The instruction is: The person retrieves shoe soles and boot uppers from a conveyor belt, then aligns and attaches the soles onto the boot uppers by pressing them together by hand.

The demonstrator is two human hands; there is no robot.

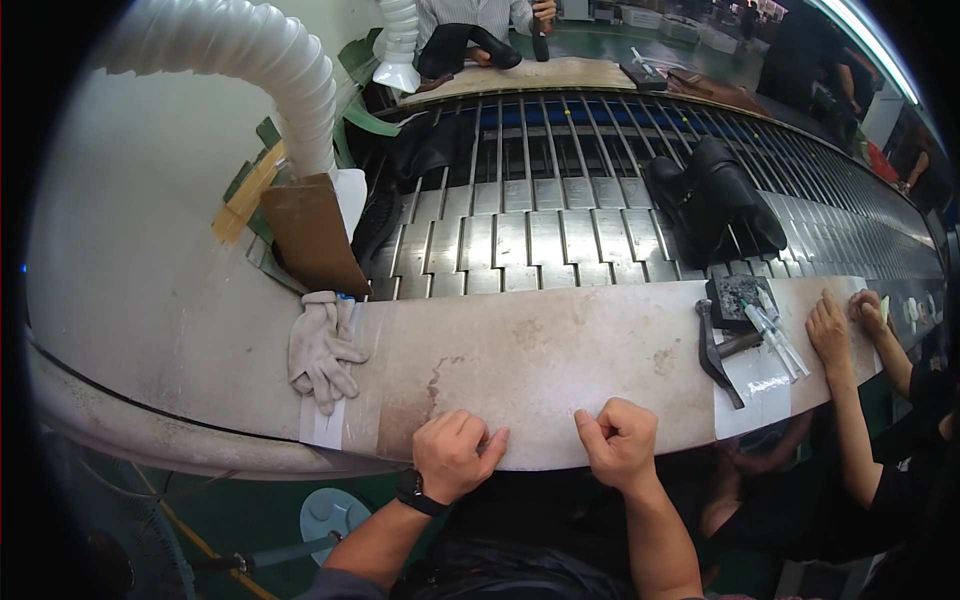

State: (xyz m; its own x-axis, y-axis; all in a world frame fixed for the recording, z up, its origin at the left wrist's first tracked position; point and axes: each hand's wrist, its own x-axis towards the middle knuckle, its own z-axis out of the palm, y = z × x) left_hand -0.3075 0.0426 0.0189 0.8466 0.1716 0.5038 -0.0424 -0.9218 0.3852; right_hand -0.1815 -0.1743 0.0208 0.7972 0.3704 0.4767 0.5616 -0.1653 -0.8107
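Observation:
My left hand (455,455) rests at the near edge of a stained pale work board (520,350), its fingers curled into a loose fist and the thumb pointing inward. A dark watch (418,492) circles that wrist. My right hand (620,440) lies at the same edge, a short way to the right, also closed in a fist. Neither fist shows anything in it. Beyond my left hand, a greyish-white work glove (325,350) lies on the board's left end. A hammer (718,355) lies beyond my right hand, beside a dark speckled block (738,300) and syringe-like tubes (778,342).
Behind the board runs a conveyor of metal slats (530,240), carrying a black boot (715,200) and more black footwear (430,145). A ribbed white duct (300,90) hangs at left by a cardboard piece (315,235). A co-worker's hands (830,325) rest at right; another person (470,30) handles a boot opposite.

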